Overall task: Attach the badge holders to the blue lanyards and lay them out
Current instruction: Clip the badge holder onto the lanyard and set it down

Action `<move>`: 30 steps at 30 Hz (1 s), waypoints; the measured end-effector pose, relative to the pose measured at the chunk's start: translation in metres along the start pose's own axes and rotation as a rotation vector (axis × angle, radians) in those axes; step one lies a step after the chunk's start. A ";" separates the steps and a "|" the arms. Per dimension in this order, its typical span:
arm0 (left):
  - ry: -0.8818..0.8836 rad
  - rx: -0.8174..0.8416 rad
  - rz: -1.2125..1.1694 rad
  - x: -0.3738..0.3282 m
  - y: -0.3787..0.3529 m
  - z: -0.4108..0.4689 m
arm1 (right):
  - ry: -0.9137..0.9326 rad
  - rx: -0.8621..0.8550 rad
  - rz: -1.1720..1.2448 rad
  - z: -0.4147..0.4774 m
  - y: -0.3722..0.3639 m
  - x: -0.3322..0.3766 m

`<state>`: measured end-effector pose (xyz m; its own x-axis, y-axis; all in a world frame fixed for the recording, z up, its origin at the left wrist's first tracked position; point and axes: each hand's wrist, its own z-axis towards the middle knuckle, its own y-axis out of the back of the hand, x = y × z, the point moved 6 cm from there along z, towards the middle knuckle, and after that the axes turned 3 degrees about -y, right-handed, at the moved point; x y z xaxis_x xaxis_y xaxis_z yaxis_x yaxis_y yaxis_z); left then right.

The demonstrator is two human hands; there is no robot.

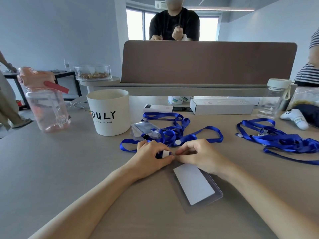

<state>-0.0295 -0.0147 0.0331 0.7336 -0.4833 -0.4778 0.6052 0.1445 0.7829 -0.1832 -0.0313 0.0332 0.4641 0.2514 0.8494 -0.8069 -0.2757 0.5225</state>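
Observation:
A clear badge holder (196, 183) with a white card inside lies flat on the table in front of me. My right hand (198, 155) pinches its top edge. Just to the left, my left hand (151, 156) grips the clip end of a blue lanyard (189, 137), fingertips touching those of the right hand. That lanyard trails back in loops toward a second badge holder (145, 129) lying among the straps. A separate heap of blue lanyards (283, 138) rests at the right.
A white "DULY" cup (108, 112) and a pink water bottle (46, 102) stand at the left. White boxes (222, 106), a clear bottle (276, 97) and a brown desk divider (207, 62) line the back. Other people are beyond and beside the desk.

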 end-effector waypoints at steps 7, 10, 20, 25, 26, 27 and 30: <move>0.031 -0.017 -0.094 0.003 0.002 0.001 | -0.038 -0.029 0.042 -0.001 -0.001 0.001; 0.049 -0.006 -0.156 0.004 0.002 0.002 | -0.031 -0.052 0.069 -0.001 -0.002 0.004; 0.025 0.069 -0.233 0.001 -0.004 0.008 | -0.062 -0.048 0.163 0.005 -0.009 0.001; 0.091 -0.045 -0.339 0.004 0.004 0.006 | -0.150 0.065 0.149 -0.005 0.002 -0.003; 0.117 -0.081 -0.373 0.004 0.007 0.006 | -0.179 0.122 0.131 -0.011 0.006 -0.005; 0.148 -0.115 -0.403 0.004 0.010 0.006 | -0.201 0.172 0.115 -0.019 0.011 -0.005; 0.173 -0.113 -0.449 -0.009 0.013 0.011 | -0.236 0.183 0.108 -0.042 0.034 -0.010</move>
<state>-0.0321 -0.0181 0.0525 0.4271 -0.3704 -0.8249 0.8962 0.0523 0.4406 -0.2305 -0.0040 0.0397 0.4681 -0.0048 0.8836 -0.7870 -0.4569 0.4145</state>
